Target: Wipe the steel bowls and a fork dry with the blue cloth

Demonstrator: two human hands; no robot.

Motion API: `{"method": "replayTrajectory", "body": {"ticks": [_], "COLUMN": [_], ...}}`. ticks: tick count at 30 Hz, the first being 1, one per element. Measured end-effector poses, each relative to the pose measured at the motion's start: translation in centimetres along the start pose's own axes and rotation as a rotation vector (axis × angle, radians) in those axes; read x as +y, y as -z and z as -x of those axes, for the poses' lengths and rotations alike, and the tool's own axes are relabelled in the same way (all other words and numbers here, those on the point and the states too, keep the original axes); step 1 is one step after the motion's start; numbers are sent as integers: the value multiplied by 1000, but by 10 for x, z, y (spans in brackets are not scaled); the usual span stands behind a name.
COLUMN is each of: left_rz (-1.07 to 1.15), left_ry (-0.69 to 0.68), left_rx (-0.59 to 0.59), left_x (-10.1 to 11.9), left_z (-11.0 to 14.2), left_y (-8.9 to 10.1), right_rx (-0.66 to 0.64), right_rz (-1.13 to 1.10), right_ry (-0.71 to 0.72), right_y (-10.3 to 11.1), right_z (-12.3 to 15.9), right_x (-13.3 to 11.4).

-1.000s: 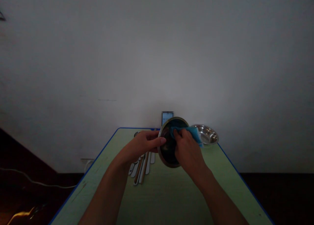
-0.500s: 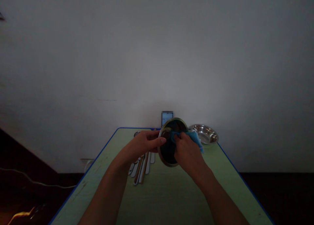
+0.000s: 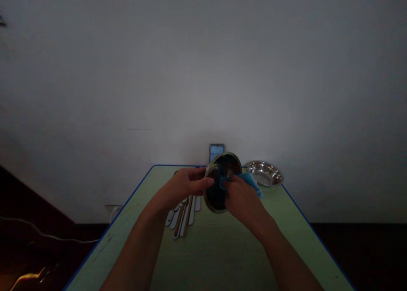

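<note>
My left hand (image 3: pixel 186 186) grips the left rim of a tilted stainless steel bowl (image 3: pixel 218 198), holding it up above the table with its dark inside facing me. My right hand (image 3: pixel 243 202) is pressed against the bowl's inside at the right, closed on a blue cloth (image 3: pixel 249 182). The cloth's free end hangs out past the rim to the right. My fingers hide part of the bowl's inner surface.
A second steel bowl (image 3: pixel 265 173) sits at the far right of the green, blue-edged table (image 3: pixel 210 257). Flat utensils with wooden and white handles (image 3: pixel 182 218) lie side by side below my left hand. A phone (image 3: pixel 216 152) stands beyond the table's far edge.
The held bowl has shifted slightly left and turned a little. My right hand and the blue cloth have moved lower across its inside.
</note>
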State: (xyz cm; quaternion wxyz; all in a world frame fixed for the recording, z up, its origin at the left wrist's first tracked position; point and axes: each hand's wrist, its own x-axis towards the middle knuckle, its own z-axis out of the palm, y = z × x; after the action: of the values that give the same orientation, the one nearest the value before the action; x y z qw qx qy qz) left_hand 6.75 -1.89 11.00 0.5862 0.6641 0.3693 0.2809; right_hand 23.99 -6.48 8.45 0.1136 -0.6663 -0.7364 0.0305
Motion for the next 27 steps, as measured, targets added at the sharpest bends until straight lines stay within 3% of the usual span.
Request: {"method": "replayTrajectory", "body": {"ticks": [7, 27], "left_rz": [-7, -244], "left_ry": [-35, -29], "left_rx": [-25, 24], "left_x": [-7, 3], "left_z": [-3, 0], "left_y": [4, 1], "right_rx": [-60, -188], "right_rz": [-68, -209], "right_ry": [49, 188], "right_y": [-1, 1], "right_z": [1, 3], "right_x": [0, -2]}}
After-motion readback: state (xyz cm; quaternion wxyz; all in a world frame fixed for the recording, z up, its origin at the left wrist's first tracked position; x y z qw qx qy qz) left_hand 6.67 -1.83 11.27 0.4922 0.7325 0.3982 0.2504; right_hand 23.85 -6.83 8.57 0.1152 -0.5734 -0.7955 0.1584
